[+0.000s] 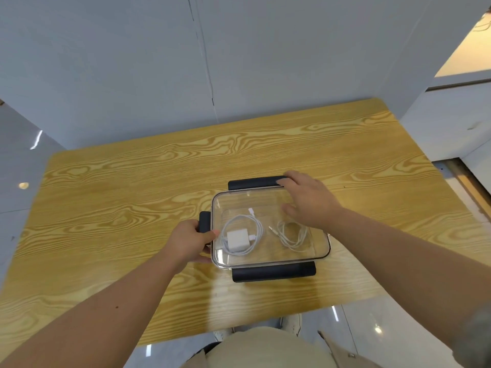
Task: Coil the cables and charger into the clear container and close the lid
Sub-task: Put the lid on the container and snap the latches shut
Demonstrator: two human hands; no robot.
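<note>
Clear plastic marks the container (269, 258), set mid-desk (106, 208) with its lid (247, 200) already laid on. At its left end, the left hand (190, 241) is curled around the dark side latch (205, 221). Inside, the charger (237, 240) ringed by one coiled cable (259, 229) lies left, a second coil (292, 236) right. Over its far right corner the right hand (308, 199) is spread flat, gripping nothing. Only latching seems left.

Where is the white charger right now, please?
In the head view, the charger lies inside the clear container, at its left end, ringed by a coiled white cable.
</note>
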